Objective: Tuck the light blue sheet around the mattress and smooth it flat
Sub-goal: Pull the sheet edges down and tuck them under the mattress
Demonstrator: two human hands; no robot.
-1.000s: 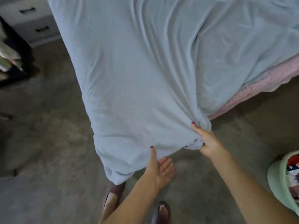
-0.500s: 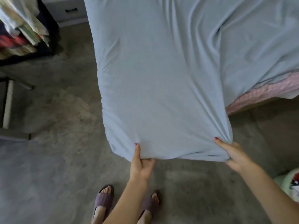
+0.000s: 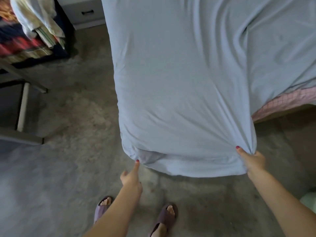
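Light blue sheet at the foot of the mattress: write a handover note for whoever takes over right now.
Right hand grips bunched fabric at the sheet's right foot corner.
Left hand holds nothing; its thumb touches the left foot corner.
The light blue sheet covers the mattress top, with folds.
The pink mattress side shows on the right.
Left to do: tuck both foot corners and the right side, then smooth the folds.

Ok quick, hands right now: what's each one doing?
Left hand: open, holds nothing, one fingertip touching the light blue sheet at the near left corner.
Right hand: grips a bunched fold of the sheet at the near right corner.
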